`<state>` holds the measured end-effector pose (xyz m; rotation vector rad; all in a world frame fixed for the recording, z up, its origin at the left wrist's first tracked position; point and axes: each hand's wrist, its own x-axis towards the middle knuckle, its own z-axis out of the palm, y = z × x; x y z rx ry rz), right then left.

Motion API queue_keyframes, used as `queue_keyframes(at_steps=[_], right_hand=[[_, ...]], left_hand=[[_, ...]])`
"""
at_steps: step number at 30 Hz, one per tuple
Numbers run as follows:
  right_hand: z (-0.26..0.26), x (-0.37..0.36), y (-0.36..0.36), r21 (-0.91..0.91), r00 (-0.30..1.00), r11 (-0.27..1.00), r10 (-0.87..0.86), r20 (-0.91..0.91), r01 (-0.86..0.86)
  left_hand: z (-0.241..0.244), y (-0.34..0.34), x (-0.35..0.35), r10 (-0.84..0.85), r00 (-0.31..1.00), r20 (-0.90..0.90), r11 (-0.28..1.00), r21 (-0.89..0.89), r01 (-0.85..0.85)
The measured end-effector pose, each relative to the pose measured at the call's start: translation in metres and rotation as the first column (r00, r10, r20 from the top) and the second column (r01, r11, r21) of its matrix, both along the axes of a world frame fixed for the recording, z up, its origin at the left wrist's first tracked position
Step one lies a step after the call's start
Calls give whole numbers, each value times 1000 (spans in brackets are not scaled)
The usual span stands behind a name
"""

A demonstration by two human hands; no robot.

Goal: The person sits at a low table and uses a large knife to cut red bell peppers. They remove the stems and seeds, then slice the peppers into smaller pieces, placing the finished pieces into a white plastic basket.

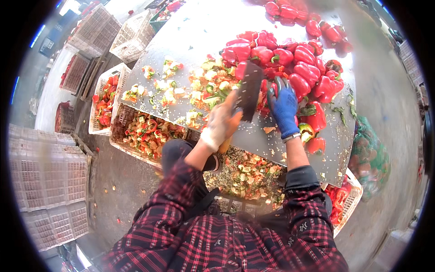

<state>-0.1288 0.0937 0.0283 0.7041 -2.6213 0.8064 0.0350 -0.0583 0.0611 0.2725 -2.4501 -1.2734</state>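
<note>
My left hand (221, 124), in a white glove with orange fingers, grips a broad dark knife, probably a cleaver (249, 91), its blade raised and dotted with seeds. My right hand (284, 102), in a blue knit glove with a dark coated palm side, rests on a red bell pepper at the near edge of a pile of red bell peppers (302, 73); its grip is partly hidden. Pepper cores and seeds (210, 81) lie left of the blade on the metal table (244, 136). A cut green-yellow pepper (306, 132) sits beside my right wrist.
Below the table's left edge stand a crate of pepper scraps (136, 156) and a white crate of red pepper pieces (93, 119). Another crate (353, 204) stands at the lower right, near a green mesh sack (370, 156). Stacked crates (51, 170) are at the left; scraps litter the floor.
</note>
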Motion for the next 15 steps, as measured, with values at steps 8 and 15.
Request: queue_keyframes(at_steps=[8, 15], right_hand=[[7, -29, -88, 281, 986, 946, 168, 9, -164], [-16, -49, -78, 79, 972, 971, 219, 81, -225]], left_hand=[[-23, -21, 78, -94, 942, 323, 994, -29, 109], [-17, -94, 37, 148, 925, 349, 984, -147, -102]])
